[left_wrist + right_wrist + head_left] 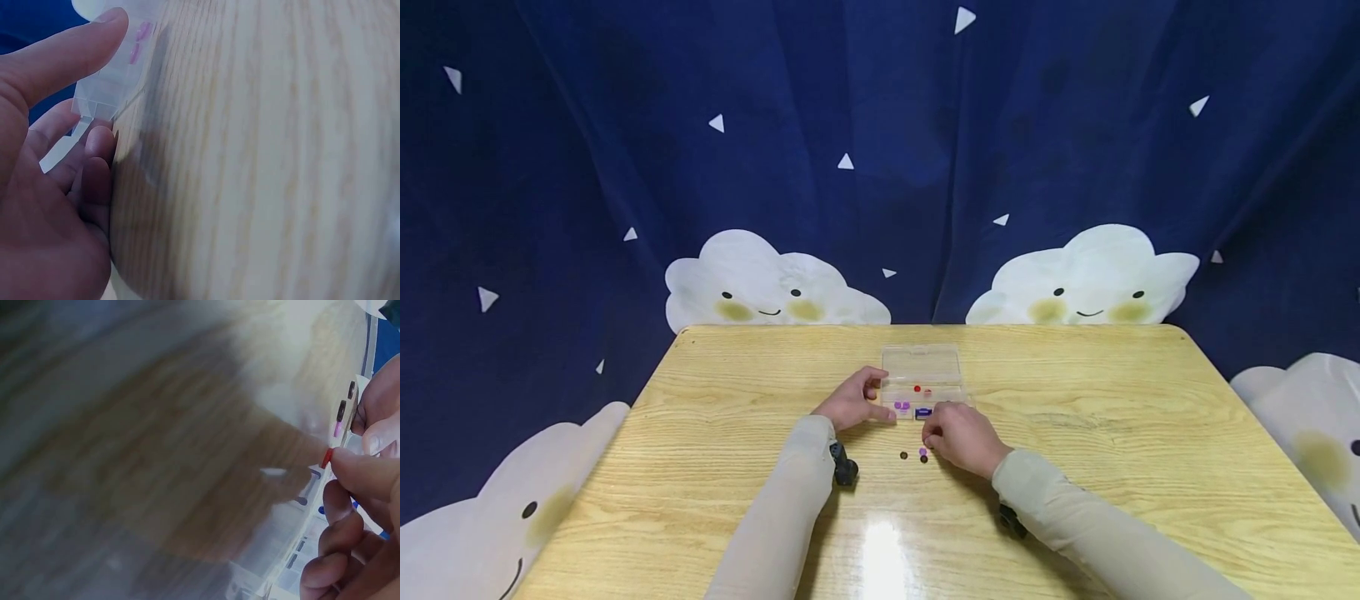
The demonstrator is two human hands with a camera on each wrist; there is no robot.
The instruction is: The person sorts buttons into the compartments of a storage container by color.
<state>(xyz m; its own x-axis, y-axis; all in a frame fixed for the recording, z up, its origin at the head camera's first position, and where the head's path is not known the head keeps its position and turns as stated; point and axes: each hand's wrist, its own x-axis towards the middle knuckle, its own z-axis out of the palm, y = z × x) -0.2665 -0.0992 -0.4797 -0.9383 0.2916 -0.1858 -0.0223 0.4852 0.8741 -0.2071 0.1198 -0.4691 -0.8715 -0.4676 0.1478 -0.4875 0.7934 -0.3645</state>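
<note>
Clear plastic compartment box (922, 367), lid open: 1.
Hands: 2, left hand (852, 401) and right hand (961, 435).
Loose small buttons on the desk (1075, 467) beside the right hand: 3 visible (two dark (904, 455), one purple (922, 451)).
Red button (327, 457) pinched at the right hand's fingertips: 1.
Buttons inside the box: red, purple and blue pieces, number unclear.

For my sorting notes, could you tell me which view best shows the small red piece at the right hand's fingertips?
The right wrist view: the red piece sits pinched at the right hand's fingertips, beside the clear box. The head view hides it behind the hand; the left wrist view shows only the box's other end.
</note>
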